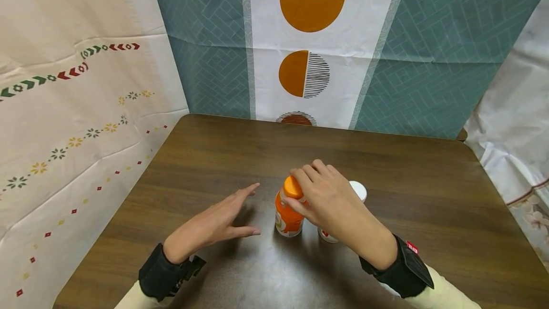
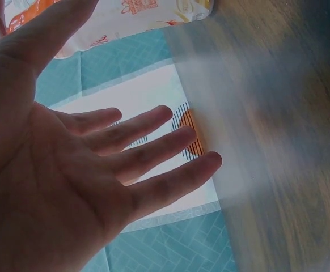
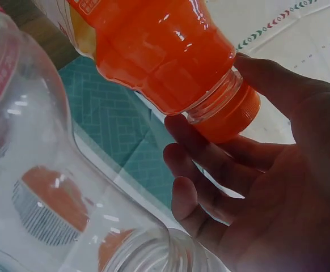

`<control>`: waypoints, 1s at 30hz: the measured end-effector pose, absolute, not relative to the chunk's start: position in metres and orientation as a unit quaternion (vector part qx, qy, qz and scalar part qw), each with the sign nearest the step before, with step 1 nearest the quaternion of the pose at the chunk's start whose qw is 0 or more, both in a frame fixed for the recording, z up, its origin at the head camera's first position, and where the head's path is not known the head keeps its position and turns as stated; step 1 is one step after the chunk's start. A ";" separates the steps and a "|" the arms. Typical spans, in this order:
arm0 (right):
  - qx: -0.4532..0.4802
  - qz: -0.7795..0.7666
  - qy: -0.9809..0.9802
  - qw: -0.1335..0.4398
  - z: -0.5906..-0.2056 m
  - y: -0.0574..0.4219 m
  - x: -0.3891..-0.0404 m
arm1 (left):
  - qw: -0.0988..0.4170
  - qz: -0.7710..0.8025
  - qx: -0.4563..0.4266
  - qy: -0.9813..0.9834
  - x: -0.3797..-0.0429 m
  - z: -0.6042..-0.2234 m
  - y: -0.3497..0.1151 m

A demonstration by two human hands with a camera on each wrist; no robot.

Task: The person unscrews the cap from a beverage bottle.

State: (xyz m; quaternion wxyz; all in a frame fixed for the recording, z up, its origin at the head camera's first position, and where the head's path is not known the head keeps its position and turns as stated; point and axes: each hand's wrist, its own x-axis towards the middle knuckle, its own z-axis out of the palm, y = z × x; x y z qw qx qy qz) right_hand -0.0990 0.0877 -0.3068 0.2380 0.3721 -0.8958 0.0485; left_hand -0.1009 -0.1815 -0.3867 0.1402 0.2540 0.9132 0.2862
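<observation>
A bottle of orange liquid (image 1: 289, 217) with an orange cap (image 1: 293, 187) is upright at the middle of the table. My right hand (image 1: 330, 199) reaches over from the right and pinches it at the neck, just by the cap, between thumb and fingers. In the right wrist view the orange cap (image 3: 233, 116) looks seated on the neck. My left hand (image 1: 214, 223) hovers left of the bottle, fingers extended and thumb apart, touching nothing. Close behind my right hand is a clear bottle (image 3: 46, 136), partly hidden in the head view, with a white top (image 1: 358, 190).
The brown wooden table (image 1: 231, 151) runs back to a teal and white patterned cloth (image 1: 210, 37). A pale embroidered cloth (image 1: 86, 123) hangs along the left side, and another white cloth (image 1: 510, 118) hangs at the right.
</observation>
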 end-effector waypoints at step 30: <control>0.396 0.173 -0.867 0.247 -0.295 0.092 -0.078 | 0.124 0.335 0.318 0.878 -0.088 -0.379 -0.162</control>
